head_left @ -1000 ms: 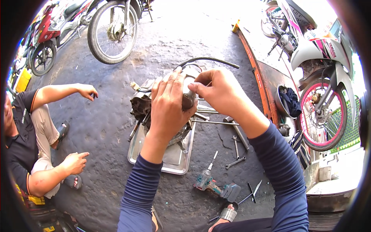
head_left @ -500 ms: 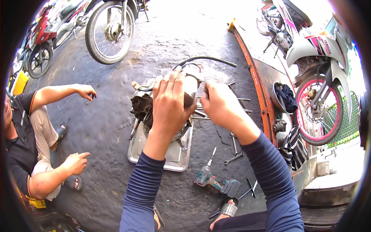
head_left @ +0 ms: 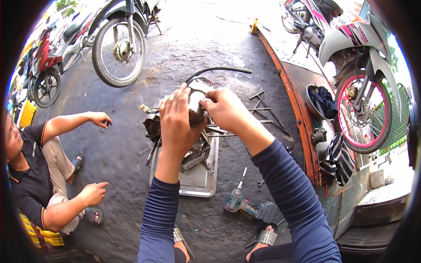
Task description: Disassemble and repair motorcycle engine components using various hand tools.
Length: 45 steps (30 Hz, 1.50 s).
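A motorcycle engine (head_left: pixel 196 103) with a silver cylindrical housing and dark, greasy parts is set over a metal tray (head_left: pixel 199 191). My left hand (head_left: pixel 179 111) is wrapped over its top and side, thumb spread toward the right. Against the right side of the silver housing, my right hand (head_left: pixel 224 107) has its fingers curled and the thumb pressed in. Whatever may be between those fingertips is hidden. A black hose (head_left: pixel 219 69) arches out behind the engine, and a cable connector (head_left: pixel 144 108) sticks out at its left.
Several T-handle wrenches (head_left: pixel 263 109) lie right of the engine. A cordless drill (head_left: pixel 247 207) rests on the floor near my feet. At left a seated person (head_left: pixel 33 171) extends both hands. An orange rail (head_left: pixel 287 96) runs along the right, beside a parked motorbike (head_left: pixel 357 48).
My right hand has moved left onto the silver housing, from just beside it. My left hand stays on the engine. The whole view has shifted a little.
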Tool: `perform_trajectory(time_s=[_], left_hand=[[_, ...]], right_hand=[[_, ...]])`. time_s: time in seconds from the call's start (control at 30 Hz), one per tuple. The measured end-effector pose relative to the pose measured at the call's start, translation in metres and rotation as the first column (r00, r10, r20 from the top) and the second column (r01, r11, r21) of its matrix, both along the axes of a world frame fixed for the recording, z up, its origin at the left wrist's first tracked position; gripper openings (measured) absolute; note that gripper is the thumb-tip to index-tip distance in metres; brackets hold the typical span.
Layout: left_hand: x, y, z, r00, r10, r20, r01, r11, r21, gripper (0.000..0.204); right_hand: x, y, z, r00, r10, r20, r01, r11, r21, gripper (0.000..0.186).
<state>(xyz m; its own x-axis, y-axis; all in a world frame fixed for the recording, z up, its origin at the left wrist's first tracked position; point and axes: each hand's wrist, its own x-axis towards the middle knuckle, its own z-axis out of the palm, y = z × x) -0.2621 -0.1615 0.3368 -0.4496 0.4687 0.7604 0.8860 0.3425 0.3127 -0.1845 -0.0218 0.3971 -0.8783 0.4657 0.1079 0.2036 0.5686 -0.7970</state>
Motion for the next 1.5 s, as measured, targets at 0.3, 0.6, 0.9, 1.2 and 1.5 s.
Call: perform_trajectory(time_s=[0.3, 0.6, 0.9, 1.2, 1.5], left_hand=[[0.004, -0.002, 0.001, 0.999, 0.002, 0.033, 0.001, 0.997, -0.071, 0.087], [-0.004, -0.009, 0.014, 0.998, -0.060, 0.017, 0.062, 0.983, -0.175, 0.076], [0.002, -0.026, 0.028, 0.994, -0.110, -0.021, 0.096, 0.929, -0.358, 0.077], [-0.025, -0.028, 0.061, 0.969, -0.244, 0.036, 0.216, 0.769, -0.602, 0.080], [-0.048, -0.033, 0.098, 0.923, -0.316, 0.221, 0.369, 0.554, -0.747, 0.091]], right_hand=[[0.044, -0.024, -0.041, 0.978, -0.151, -0.140, 0.172, 0.974, 0.146, 0.025], [0.050, -0.057, -0.082, 0.907, -0.185, -0.378, 0.204, 0.979, 0.011, 0.018], [0.060, -0.070, -0.097, 0.922, 0.031, -0.386, -0.041, 0.999, -0.018, 0.013], [0.043, -0.127, -0.094, 0.910, 0.163, -0.382, -0.172, 0.985, 0.010, 0.013], [0.080, -0.300, -0.180, 0.711, 0.446, -0.544, -0.687, 0.605, -0.401, 0.015]])
